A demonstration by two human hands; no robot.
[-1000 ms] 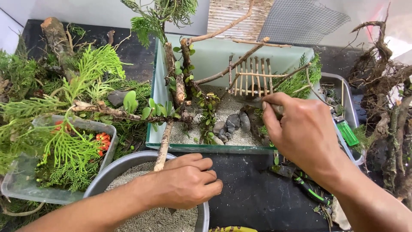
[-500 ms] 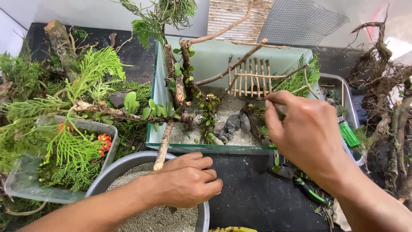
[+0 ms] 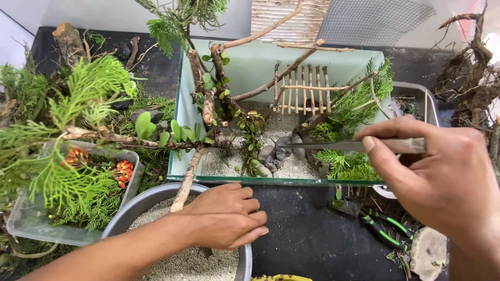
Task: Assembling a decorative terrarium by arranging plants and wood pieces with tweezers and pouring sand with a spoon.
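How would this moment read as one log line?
right hand: holds tweezers into glass tank | left hand: rests on sand bowl

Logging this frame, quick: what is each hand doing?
Left hand: palm down on the sand bowl, holding nothing visible.
Right hand: closed on tweezers.

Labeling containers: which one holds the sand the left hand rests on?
The round grey metal bowl at bottom centre, under the left hand; the clear plastic tub holds greenery, the glass tank branches.
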